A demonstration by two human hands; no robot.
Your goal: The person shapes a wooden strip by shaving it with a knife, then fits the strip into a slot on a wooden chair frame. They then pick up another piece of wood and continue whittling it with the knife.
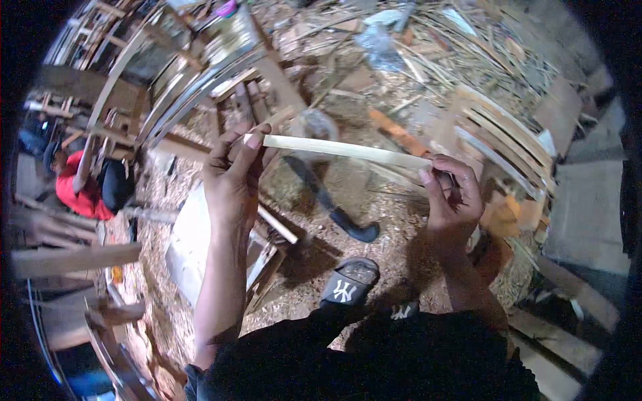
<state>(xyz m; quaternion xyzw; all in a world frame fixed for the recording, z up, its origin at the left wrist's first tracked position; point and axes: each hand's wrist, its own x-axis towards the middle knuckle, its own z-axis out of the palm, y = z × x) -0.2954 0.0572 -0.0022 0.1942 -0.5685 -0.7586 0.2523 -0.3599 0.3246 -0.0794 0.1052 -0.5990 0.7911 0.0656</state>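
A thin pale wooden strip (348,149) stretches almost level between my two hands in the head view. My left hand (235,167) pinches its left end between thumb and fingers. At the right end, my right hand (453,190) holds it the same way, fingers curled. Below the strip, a dark curved tool with a black handle (353,227) lies on the ground. A light-coloured stick (277,224) is near my left wrist.
A person in a red shirt (79,190) sits at the left among wooden frames. Wood scraps (468,57) cover the upper right, and curved slats (505,140) lie at the right. Shavings surround my sandals (350,281). A white panel (190,244) leans beside my left forearm.
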